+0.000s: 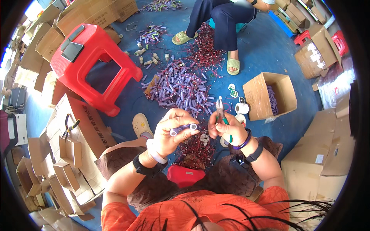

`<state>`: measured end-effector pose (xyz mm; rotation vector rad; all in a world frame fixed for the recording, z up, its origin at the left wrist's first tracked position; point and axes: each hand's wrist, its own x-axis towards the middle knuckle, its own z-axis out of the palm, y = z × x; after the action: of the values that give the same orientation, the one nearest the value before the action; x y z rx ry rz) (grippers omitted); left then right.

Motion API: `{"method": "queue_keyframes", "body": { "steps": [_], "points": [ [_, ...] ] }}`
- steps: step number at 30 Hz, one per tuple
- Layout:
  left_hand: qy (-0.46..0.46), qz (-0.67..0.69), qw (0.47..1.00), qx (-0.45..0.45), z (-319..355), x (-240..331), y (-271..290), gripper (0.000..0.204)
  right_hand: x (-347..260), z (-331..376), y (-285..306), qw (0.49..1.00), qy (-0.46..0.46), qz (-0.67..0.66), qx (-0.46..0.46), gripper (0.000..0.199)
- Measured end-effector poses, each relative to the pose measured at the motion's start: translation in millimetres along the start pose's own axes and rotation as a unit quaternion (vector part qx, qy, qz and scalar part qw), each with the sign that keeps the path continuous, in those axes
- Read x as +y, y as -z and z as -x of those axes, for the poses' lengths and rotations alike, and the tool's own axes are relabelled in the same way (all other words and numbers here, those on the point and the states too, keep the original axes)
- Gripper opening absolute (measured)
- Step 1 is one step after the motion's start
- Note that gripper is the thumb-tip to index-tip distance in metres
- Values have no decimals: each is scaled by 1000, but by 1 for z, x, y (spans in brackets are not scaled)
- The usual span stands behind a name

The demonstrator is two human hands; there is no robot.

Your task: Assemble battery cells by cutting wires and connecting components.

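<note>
My left hand (175, 127) is closed around a few purple cylindrical battery cells (183, 129), their pale round ends facing up between thumb and fingers. Just to the right, my right hand (230, 129) grips pliers (220, 109) with green handles, the metal jaws pointing up and away from me. Pliers and cells are apart. Beyond both hands, a big heap of purple battery cells (179, 86) with red wires lies on the blue floor. Below my hands, a tangle of red wires and small parts (190, 152) lies between my knees.
A red plastic stool (96, 42) with a phone (72, 51) on it stands at left. Yellow-black pliers (69, 126) rest by small cardboard trays (69, 152). An open carton (254, 96) holding purple cells and a white roll (242, 108) sit right. Another person's sandalled feet (233, 63) are ahead.
</note>
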<state>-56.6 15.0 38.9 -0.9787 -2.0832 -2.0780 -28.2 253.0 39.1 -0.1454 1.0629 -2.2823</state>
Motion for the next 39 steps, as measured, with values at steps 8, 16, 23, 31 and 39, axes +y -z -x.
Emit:
{"method": "queue_keyframes", "body": {
  "steps": [8,16,23,31,39],
  "points": [
    [144,-21,984,102,16,-9,-10,18,-31,35,26,457,-223,850,135,32],
    [15,-235,971,49,11,4,-19,23,-30,17,-14,903,110,376,179,15],
    [218,118,968,46,20,4,-30,20,3,0,-20,910,-10,387,150,22],
    [214,172,959,75,23,-2,-28,19,5,-6,-20,917,-21,377,132,23],
    [249,-58,967,-14,22,-5,-16,30,-1,-2,-29,759,88,620,178,21]
  ]
}}
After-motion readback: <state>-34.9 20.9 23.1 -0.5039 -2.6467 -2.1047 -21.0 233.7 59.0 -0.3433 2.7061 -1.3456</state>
